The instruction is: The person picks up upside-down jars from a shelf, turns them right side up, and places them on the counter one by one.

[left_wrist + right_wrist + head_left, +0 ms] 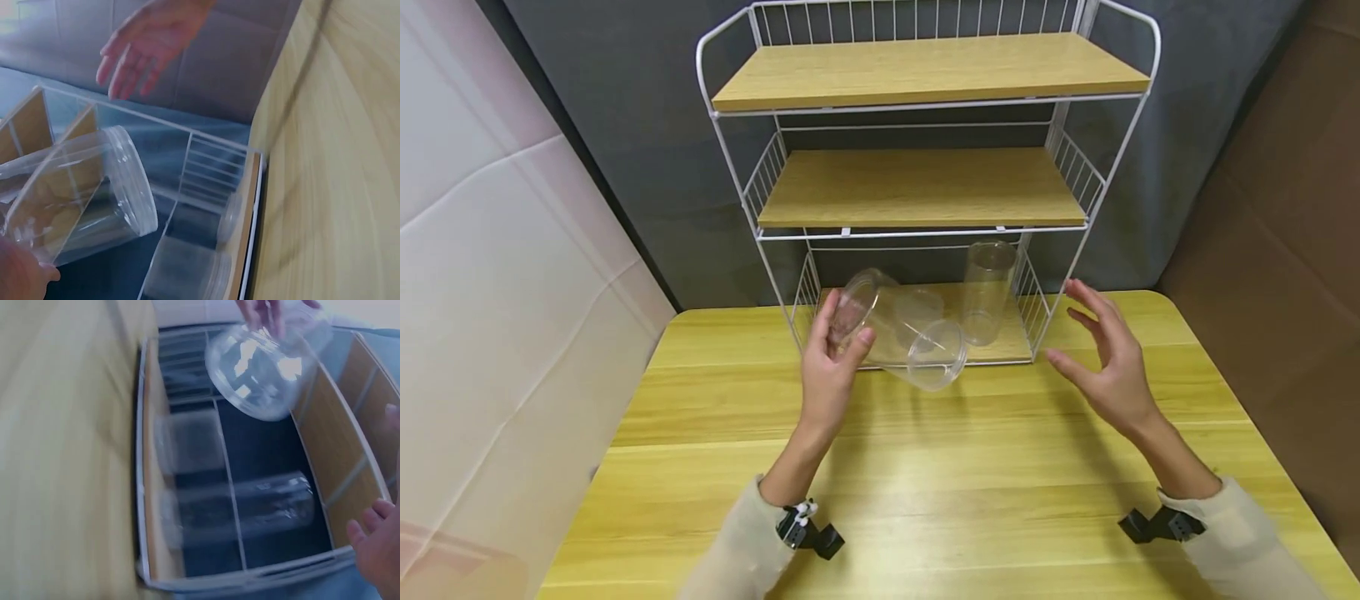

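My left hand (829, 379) grips a clear plastic jar (106, 194) near one end, thumb on the near side. The jar is tilted, its other end pointing down to the right in front of the bottom shelf (951, 360). On that shelf stands a tall clear jar (990, 287) at the right. A shorter clear container (194, 442) sits to its left, partly behind the held jar in the head view. My right hand (1112, 371) holds nothing; it hovers beside the rack's lower right post with fingers spread and thumb apart.
A white wire rack (752, 212) with three wooden shelves stands at the table's back edge. Its middle shelf (925, 185) and top shelf (925, 71) overhang the bottom one. A wooden table (947, 483) lies in front, with a brown panel (1285, 225) at the right.
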The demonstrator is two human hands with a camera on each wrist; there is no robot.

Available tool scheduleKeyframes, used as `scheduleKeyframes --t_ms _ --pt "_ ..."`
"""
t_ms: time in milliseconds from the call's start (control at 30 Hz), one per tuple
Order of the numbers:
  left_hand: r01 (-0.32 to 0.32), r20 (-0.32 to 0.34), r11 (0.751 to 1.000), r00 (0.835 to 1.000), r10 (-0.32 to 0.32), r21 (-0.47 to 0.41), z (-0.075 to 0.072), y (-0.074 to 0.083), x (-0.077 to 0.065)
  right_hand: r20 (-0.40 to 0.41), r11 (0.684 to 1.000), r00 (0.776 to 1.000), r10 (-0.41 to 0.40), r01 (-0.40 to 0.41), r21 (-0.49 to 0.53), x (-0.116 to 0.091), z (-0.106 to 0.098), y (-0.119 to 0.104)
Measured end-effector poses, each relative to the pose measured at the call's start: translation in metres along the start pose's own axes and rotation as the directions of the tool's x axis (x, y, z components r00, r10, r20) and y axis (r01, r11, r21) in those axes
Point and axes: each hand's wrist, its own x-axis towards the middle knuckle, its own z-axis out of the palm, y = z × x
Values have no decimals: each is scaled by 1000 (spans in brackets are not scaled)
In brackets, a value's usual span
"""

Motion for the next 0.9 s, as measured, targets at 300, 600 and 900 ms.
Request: scheduleKeyframes --t_ms 300,600,900 --pt "-56 -20 993 998 54 -102 21 0 -4 157 993 984 83 -96 73 -15 33 10" --pt "-55 -23 962 998 50 -267 42 0 -9 150 949 982 118 -156 274 -14 55 18" --pt "-32 -43 931 999 18 -363 52 -4 -14 139 858 977 162 -209 470 -15 65 18"
